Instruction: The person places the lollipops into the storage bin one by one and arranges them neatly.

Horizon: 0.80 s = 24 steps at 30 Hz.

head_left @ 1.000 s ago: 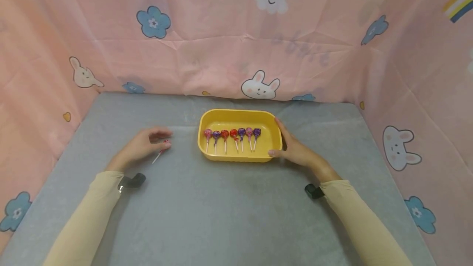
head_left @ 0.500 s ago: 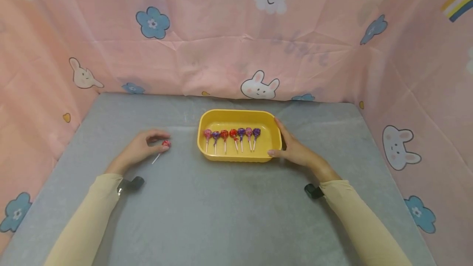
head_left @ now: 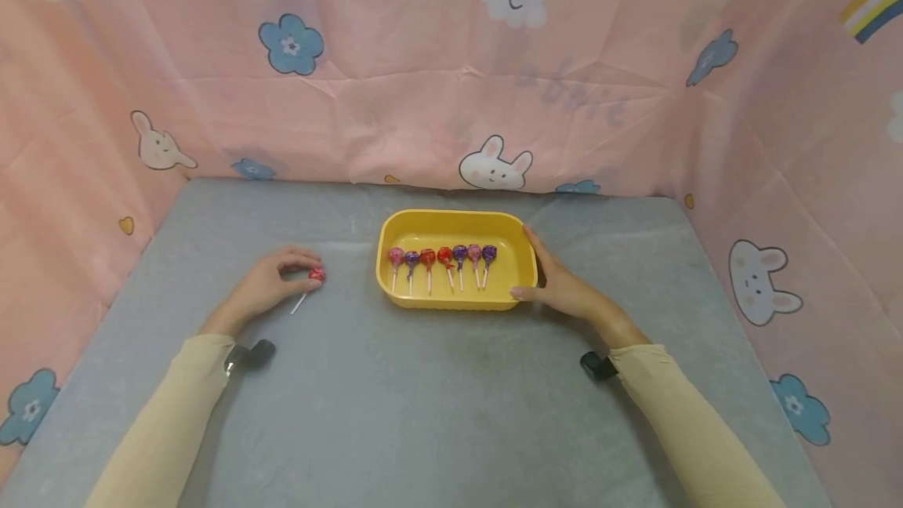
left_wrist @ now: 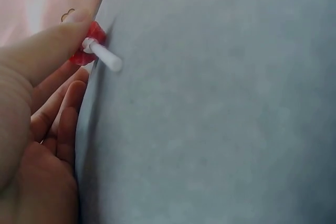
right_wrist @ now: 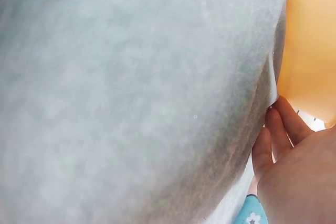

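In the head view, my left hand (head_left: 271, 281) is low over the left part of the table. Its thumb and forefinger pinch the red-wrapped head of a lollipop (head_left: 317, 275), whose white stick slants down toward me. The left wrist view shows the thumb on that lollipop (left_wrist: 95, 45), with the other fingers loosely bent below. My right hand (head_left: 567, 284) grips the right end of a yellow plastic tray (head_left: 458, 300), thumb over the front corner and fingers along the outer side. Inside lies a row of several lollipops (head_left: 428, 257) with pink, purple and red wrappers, sticks toward me.
A grey cloth covers the table (head_left: 423, 414). Behind it and at both sides hangs a pink curtain (head_left: 395, 116) printed with rabbits, flowers and clouds. Each wrist wears a small dark camera, the left one (head_left: 252, 354) close above the cloth.
The left hand's lollipop has shifted slightly, and more of its red head shows beyond the thumb. The right hand, the tray and the row of lollipops have stayed in place.
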Each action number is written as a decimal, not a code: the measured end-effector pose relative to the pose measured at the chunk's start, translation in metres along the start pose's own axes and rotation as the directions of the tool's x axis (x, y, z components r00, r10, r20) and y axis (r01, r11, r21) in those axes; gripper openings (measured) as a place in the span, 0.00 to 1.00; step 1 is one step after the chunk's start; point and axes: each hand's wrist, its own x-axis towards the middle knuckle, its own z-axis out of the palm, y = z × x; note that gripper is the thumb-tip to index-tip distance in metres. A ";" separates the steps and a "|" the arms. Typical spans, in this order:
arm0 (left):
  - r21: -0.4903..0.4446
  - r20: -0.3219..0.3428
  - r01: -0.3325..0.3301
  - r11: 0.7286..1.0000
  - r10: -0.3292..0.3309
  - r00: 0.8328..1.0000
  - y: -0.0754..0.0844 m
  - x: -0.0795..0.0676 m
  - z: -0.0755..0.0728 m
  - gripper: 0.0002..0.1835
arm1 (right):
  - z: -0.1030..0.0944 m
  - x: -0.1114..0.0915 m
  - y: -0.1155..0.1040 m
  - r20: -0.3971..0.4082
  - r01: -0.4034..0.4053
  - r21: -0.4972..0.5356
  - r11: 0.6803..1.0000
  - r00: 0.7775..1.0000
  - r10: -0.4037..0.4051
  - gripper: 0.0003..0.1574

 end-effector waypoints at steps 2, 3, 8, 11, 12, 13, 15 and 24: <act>-0.001 0.002 0.001 1.000 -0.001 1.000 0.000 0.001 0.000 0.19 | 0.000 0.000 0.000 -0.003 -0.001 0.000 1.000 1.000 0.001 0.73; 0.000 0.001 0.000 1.000 0.000 1.000 0.000 0.001 0.001 0.18 | 0.000 0.000 0.000 -0.004 -0.001 0.000 1.000 1.000 0.001 0.73; 0.010 -0.003 -0.003 1.000 0.003 1.000 0.001 0.001 0.002 0.18 | -0.001 0.000 0.001 0.000 -0.006 -0.007 1.000 1.000 0.006 0.73; 0.028 -0.001 -0.003 1.000 0.003 1.000 0.003 0.001 0.002 0.19 | 0.000 0.000 0.003 0.001 -0.012 -0.006 1.000 1.000 0.012 0.73; 0.034 0.000 -0.003 0.999 0.003 1.000 0.004 0.000 0.002 0.20 | 0.000 0.000 0.003 0.002 -0.014 -0.008 1.000 1.000 0.014 0.73; 0.039 0.000 -0.001 0.999 0.001 1.000 0.005 0.000 0.002 0.20 | 0.001 0.000 0.003 0.003 -0.016 -0.006 1.000 1.000 0.016 0.73; 0.051 0.004 0.001 0.999 -0.001 1.000 0.006 0.001 0.002 0.21 | 0.001 0.000 0.003 0.001 -0.016 0.001 1.000 1.000 0.016 0.72; 0.031 -0.035 -0.017 0.999 0.018 0.999 0.013 -0.001 0.004 0.15 | 0.000 0.000 0.000 0.001 -0.022 0.001 1.000 1.000 0.022 0.72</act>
